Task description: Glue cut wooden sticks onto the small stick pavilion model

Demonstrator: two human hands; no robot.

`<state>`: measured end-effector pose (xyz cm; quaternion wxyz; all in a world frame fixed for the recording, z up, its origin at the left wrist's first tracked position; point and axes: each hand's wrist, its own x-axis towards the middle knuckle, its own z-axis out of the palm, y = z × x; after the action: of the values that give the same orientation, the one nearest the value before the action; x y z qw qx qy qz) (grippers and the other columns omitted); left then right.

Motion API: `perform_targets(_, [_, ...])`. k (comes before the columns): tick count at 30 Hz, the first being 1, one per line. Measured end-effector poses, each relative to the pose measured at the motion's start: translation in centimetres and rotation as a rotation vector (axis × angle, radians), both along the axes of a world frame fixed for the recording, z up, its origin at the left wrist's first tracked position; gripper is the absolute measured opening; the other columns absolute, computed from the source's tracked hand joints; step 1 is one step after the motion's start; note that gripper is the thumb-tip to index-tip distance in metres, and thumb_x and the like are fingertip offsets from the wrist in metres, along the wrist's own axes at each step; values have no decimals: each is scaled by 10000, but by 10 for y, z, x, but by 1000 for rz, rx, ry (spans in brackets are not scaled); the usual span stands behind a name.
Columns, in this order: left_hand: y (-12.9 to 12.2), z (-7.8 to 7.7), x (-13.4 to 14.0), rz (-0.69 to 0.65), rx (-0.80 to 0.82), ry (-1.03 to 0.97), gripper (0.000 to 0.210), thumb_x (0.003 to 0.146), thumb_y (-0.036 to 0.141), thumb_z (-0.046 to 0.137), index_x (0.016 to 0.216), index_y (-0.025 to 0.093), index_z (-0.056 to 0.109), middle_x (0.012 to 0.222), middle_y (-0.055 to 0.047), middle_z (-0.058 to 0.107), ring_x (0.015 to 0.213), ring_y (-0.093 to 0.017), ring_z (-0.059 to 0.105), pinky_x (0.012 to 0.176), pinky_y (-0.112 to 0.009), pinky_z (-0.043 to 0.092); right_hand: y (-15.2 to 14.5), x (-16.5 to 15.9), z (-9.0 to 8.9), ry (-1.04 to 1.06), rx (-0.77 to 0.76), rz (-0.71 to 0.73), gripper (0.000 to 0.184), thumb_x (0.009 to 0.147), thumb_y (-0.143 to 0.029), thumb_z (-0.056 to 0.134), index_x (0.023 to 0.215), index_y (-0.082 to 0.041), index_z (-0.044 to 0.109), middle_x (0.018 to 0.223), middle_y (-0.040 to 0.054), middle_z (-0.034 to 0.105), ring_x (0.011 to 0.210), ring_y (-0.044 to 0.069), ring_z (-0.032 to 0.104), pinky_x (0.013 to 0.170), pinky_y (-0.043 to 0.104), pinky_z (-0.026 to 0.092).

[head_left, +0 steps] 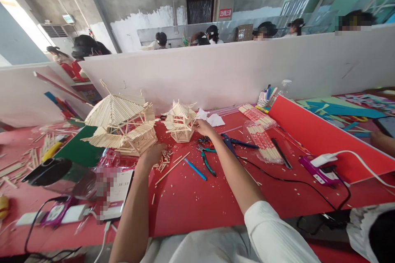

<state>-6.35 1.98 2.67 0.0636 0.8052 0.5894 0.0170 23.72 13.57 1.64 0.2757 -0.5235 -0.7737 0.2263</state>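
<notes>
A small pavilion model (179, 122) built of thin wooden sticks stands on the red table. My right hand (203, 126) reaches to its right side, with the fingers closed at its edge. Left of it stands a larger stick pavilion (119, 121) with a wide sloping roof. My left hand (152, 155) is low in front of the larger model, beside a pile of short cut stick pieces (163, 161); its fingertips are mostly hidden. Between my forearms lie a long wooden stick (169, 173), a blue pen (195, 169) and green-handled pliers (207, 160).
A blue-handled tool (230, 144) lies by my right forearm. Packs of wooden sticks (262, 139), a purple power strip (319, 170) and a red board (327, 139) are to the right. A phone (121, 193) and a dark-lidded bottle (66, 174) are at left. A white partition (216, 74) stands behind.
</notes>
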Motion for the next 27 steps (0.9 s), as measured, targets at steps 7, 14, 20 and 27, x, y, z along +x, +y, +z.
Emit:
perform_targets(7, [3,1,2,29,54,13,298,888,69,492,1015,215,720,1043,-106,760,1008,-236,722,866,-296,510,-2,3,5,13,-13,34,150,940,-177,633,1040,-176,745,966,94,798,882,232,732,793,276,496])
perform_targets(14, [8,0,5,61,88,16,179,989,232,486,976,205,663,985,-98,738,954,-213,707,824,-275,493,-2,14,11,44,-68,45,166,951,-206,637,1072,-172,745,923,73,793,821,188,729,798,258,515])
perform_targets(20, [4,4,8,81,91,-2,155,963,218,529,997,203,680,999,-93,741,975,-223,703,842,-287,501,-6,16,22,43,-140,68,216,956,-310,686,1122,-178,726,954,80,791,821,184,735,816,259,530])
perform_targets(27, [-3,5,5,19,116,-14,626,719,-74,481,1213,257,679,1205,-77,725,1189,-215,659,986,-297,496,-14,26,37,-3,-345,165,157,959,-312,699,1002,-164,729,935,82,795,782,186,747,725,236,557])
